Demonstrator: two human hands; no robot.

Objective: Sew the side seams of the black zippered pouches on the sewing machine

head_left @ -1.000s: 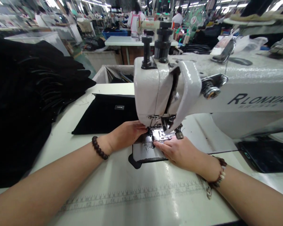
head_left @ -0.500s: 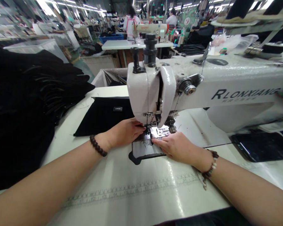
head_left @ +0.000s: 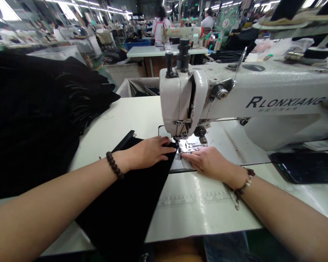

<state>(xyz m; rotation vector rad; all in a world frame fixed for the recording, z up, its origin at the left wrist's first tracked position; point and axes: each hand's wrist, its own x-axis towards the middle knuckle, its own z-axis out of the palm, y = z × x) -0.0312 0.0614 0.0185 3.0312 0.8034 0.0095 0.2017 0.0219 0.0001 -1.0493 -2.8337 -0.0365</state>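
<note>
A piece of black fabric lies slanted on the sewing table, its corner near the needle and its lower end hanging over the front edge. My left hand rests on that corner with fingers stretched out and apart, pressing flat rather than gripping. The sewing machine has its presser foot just beyond the left fingertips. On the other side, my right hand lies at the shiny metal plate, fingers extended to the left, their tips close to the foot. Nothing shows in it.
A tall pile of black fabric pieces fills the left side. A phone lies on the right of the table, beyond my right wrist. Printed ruler marks run near the front edge. Behind are another machine and a person.
The black fabric has swung round from behind my left hand to slant toward the front edge; its small label no longer shows. My left fingers have spread. My right hand has stayed by the plate.
</note>
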